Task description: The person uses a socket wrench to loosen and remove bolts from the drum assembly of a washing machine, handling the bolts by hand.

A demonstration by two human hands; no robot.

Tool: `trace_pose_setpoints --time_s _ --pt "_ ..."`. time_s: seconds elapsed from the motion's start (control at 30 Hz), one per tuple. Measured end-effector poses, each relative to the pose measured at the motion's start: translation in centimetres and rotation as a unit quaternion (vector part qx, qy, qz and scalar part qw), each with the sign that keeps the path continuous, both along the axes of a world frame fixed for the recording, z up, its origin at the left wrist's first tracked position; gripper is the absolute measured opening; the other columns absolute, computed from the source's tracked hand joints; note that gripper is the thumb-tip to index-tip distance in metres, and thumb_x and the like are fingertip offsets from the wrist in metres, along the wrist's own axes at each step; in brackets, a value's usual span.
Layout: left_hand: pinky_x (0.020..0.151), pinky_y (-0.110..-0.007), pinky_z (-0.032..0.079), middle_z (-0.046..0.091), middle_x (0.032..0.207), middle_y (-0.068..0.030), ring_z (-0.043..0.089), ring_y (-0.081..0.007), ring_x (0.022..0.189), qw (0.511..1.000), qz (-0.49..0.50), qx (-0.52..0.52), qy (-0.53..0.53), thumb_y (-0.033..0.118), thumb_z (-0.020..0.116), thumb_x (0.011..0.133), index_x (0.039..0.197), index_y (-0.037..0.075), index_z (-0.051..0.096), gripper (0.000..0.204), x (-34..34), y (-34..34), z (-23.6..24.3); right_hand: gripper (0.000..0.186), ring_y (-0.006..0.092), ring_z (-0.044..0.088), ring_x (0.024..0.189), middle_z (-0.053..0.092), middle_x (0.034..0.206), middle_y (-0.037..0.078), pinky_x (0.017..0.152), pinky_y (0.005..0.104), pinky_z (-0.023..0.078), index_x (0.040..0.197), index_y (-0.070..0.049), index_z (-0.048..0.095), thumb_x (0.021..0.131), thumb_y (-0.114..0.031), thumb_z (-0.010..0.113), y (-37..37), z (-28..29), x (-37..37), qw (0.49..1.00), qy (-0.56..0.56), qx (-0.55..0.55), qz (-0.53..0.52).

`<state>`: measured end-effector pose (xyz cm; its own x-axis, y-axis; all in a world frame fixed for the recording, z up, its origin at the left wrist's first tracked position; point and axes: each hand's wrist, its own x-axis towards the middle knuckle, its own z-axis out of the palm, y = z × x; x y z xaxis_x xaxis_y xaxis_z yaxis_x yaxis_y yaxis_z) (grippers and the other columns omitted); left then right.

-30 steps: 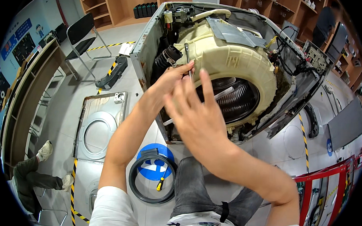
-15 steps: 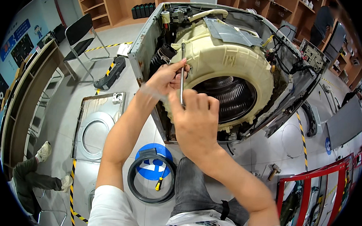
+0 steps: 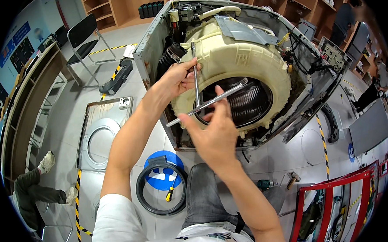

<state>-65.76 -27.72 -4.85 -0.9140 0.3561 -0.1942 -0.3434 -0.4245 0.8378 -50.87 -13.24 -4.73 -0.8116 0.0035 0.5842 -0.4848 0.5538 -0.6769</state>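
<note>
My left hand (image 3: pixel 181 76) is closed round the upright shaft (image 3: pixel 195 81) of a metal T-handle wrench, whose top meets the cream washing-machine tub (image 3: pixel 236 62) beside a black hose (image 3: pixel 171 55). The wrench's sliding crossbar (image 3: pixel 212 102) lies diagonally over the dark drum opening (image 3: pixel 250 102). My right hand (image 3: pixel 215 135) is just below the crossbar, fingers apart and curved, with fingertips touching it. The tub sits inside an opened grey metal cabinet (image 3: pixel 149 48).
A removed front panel (image 3: pixel 83 146), black rubber ring (image 3: pixel 139 192), yellow-handled screwdriver (image 3: pixel 169 195), hammer (image 3: pixel 292 181) and drill (image 3: pixel 266 185) lie on the floor. A red-framed rack (image 3: pixel 331 185) is at right, a chair (image 3: pixel 82 36) at back left. Other people (image 3: pixel 39 191) appear at lower left and right.
The crossbar has swung, blurred half a second ago and now diagonal and clear. My right hand has shifted and its fingers have spread. My left hand stays on the shaft.
</note>
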Motion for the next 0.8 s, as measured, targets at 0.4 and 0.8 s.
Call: trace_pose_setpoints --time_s 0.4,0.8 --pt "0.036 -0.018 0.018 0.036 0.053 0.0073 0.027 -0.0021 0.042 0.986 0.101 -0.126 0.034 0.032 0.053 0.091 0.077 0.008 0.056 0.028 1.7 0.7 2.0 0.030 0.0311 0.050 0.102 0.059 0.081 0.017 0.098 0.0431 0.033 0.096 -0.003 0.062 0.069 -0.015 0.058 -0.6 3.4 -0.7 0.872 0.320 0.369 0.032" --pt "0.035 -0.019 0.017 0.034 0.051 0.0057 0.023 -0.0033 0.040 0.998 0.024 -0.047 0.023 0.029 0.048 0.093 0.080 0.005 0.053 0.028 -0.2 -0.8 0.0 0.045 0.0220 0.057 0.046 0.056 0.052 0.007 0.051 0.0353 0.043 0.111 -0.002 0.055 0.072 -0.022 0.063 -2.1 1.0 -0.1 0.967 0.055 0.246 -0.035"
